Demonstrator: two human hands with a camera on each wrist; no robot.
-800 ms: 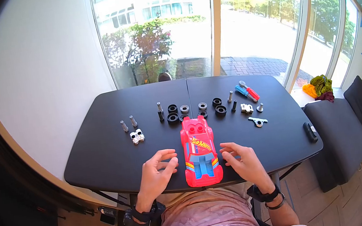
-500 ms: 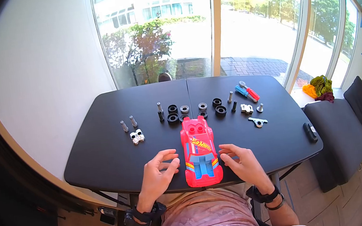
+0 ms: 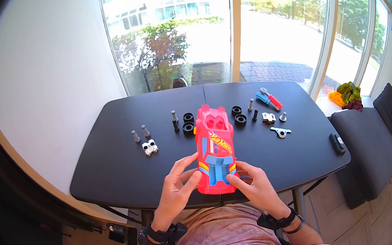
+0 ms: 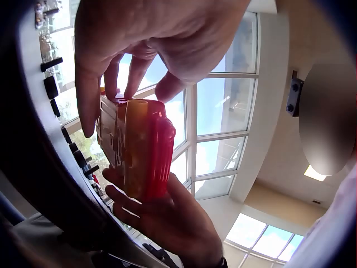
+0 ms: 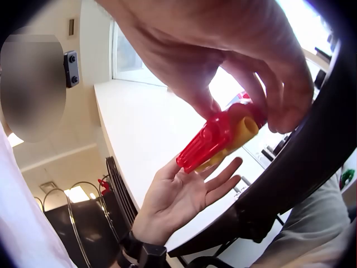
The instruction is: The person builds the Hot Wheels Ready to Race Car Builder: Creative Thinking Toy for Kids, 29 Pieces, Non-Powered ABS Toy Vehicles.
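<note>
A red toy car point(image 3: 218, 144) with blue seats and yellow lettering is raised off the table, its front end tilted up. My right hand point(image 3: 258, 189) pinches its near right side, the thumb on top and the fingers underneath. My left hand point(image 3: 178, 192) is at the near left side, its thumb right at the car's edge. In the right wrist view the left hand point(image 5: 175, 204) has its fingers extended beside the car point(image 5: 206, 145). The left wrist view shows the yellow underside of the car point(image 4: 134, 145) between both hands.
Black wheel rings point(image 3: 241, 119) and several bolts point(image 3: 136, 136) stand across the black table point(image 3: 108, 169). A silver part point(image 3: 150, 148) lies left; a chrome part point(image 3: 268, 118), a pale bracket point(image 3: 281, 132) and a blue-and-red tool point(image 3: 268, 99) lie right. A black case point(image 3: 337, 143) lies near the right edge.
Both hands have closed in on the toy car. The right hand has taken hold of it, and the car has risen from the table with its front tilted up, now hiding some rings.
</note>
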